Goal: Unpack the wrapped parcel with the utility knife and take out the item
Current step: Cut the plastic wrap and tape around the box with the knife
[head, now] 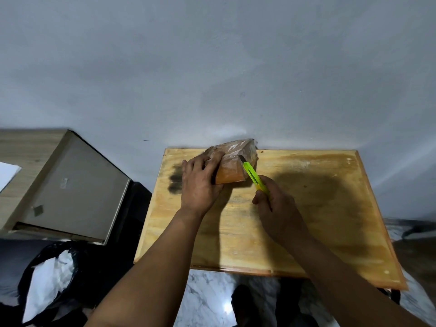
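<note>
Progress: cutting stage, early. The wooden table stands against the wall, and the parcel sits at its far edge, left of centre, just beside the wall. The clear wrap looks intact over the orange-brown body; no flap is lifted and no item is out. Judged left to do: slit the wrap, open the parcel, take out the item.

Room: the near and right parts of the tabletop are bare wood, so a pull of the blade toward the body has free run. Behind the parcel the wall leaves almost no room; a push stroke away from the body would meet it. The left table edge is near the left hand, with a dark floor gap between it and a wooden cabinet. A black bag with white contents lies on the floor below.

Left hand: laid over the parcel's left side, fingers curled onto its top, pinning it down.

Right hand: clenched around the handle of the yellow-green utility knife.

Blade: extended, tip touching the parcel's top right edge. Whether it has pierced the wrap cannot be told.

Risk, judged: the left fingers lie near the cut line.
</note>
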A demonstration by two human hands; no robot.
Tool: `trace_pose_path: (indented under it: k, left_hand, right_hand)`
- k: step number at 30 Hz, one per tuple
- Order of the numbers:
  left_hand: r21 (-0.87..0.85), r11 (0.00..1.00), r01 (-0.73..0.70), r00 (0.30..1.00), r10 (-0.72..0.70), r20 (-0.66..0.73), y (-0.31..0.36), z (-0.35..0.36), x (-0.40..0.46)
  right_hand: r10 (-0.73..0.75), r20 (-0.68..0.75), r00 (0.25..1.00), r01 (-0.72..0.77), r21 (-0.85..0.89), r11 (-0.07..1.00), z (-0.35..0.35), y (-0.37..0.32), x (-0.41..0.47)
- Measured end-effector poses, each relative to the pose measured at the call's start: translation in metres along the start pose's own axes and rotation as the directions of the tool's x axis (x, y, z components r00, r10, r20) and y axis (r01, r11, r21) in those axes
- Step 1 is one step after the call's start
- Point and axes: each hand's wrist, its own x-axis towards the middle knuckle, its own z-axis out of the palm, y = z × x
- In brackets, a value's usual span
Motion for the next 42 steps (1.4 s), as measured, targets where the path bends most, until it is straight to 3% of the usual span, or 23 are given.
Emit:
trace_pose_path:
  k: [13,42]
  left_hand:
    - [0.066,0.998,0.016,1.0,-0.015,-0.005,0.002,0.007,0.005]
    - [-0.023,0.997,0.078,0.996,-0.079,-0.03,-0.003,0.007,0.019]
  right_hand:
    - [0.034,0.001,0.999,-0.034,-0.113,0.993,-0.002,-0.003,0.003]
    - [0.101,0.018,0.995,-0.098,-0.112,0.989,-0.004,0.007,-0.012]
